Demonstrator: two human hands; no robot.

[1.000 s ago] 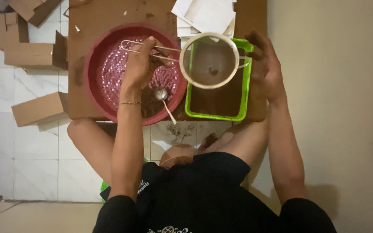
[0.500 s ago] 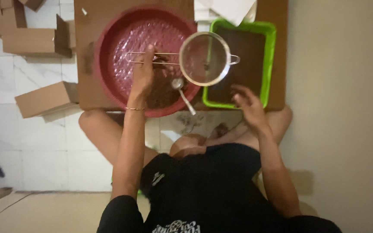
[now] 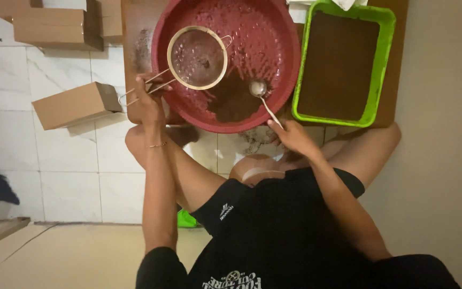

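Observation:
My left hand [image 3: 148, 104] grips the wire handle of a round metal sieve [image 3: 197, 58] and holds it over the left part of a big red basin [image 3: 158, 59]. The sieve holds a little brown powder. Reddish crumbs and a dark brown heap [image 3: 231, 101] lie in the basin. A metal spoon [image 3: 258, 89] rests with its bowl in that heap. My right hand [image 3: 293, 136] pinches the end of the spoon's handle at the basin's near rim. To the right stands a green rectangular tray [image 3: 383, 59] filled with smooth brown powder.
Basin and tray sit on a low brown wooden board [image 3: 136, 43] on a white tiled floor. Cardboard boxes lie to the left [image 3: 76, 104] and far left [image 3: 54, 25]. My bare knees [image 3: 258, 168] are just under the board's near edge. A beige wall is on the right.
The sieve has moved left, from over the green tray to over the red basin. My right hand left the tray's edge and took the spoon handle.

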